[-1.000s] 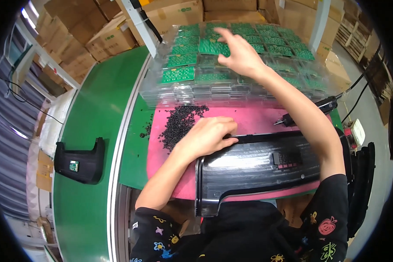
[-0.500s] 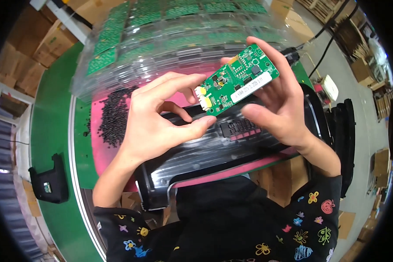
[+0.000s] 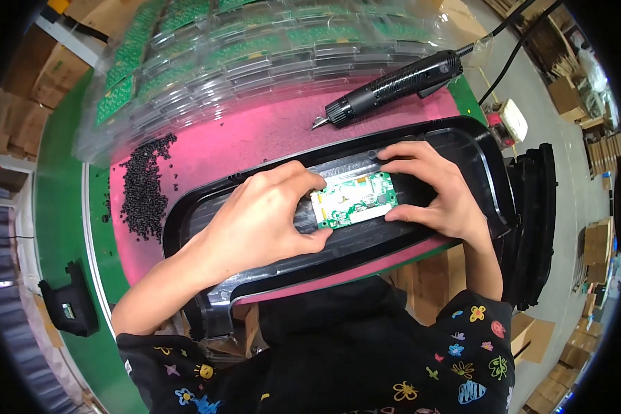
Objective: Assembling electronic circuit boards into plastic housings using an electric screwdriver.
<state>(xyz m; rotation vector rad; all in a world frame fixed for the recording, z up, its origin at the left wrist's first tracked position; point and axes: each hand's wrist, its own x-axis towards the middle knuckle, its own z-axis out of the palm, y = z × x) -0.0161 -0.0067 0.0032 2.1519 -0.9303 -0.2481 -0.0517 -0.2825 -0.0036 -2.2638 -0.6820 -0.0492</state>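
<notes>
Left edge of the green circuit board [image 3: 354,201] hidden under the left hand [image 3: 265,217], its right end under fingers of the right hand [image 3: 435,190], stacked clear trays [image 3: 255,62] cut off by top edge, board parts too small to tell.

electric screwdriver [image 3: 393,86] on pink mat [image 3: 255,138] — black pellets [image 3: 145,186] beside.

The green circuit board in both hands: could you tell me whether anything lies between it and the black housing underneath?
Nothing visible does: the circuit board sits directly on the black housing, left hand and right hand at its ends.
</notes>
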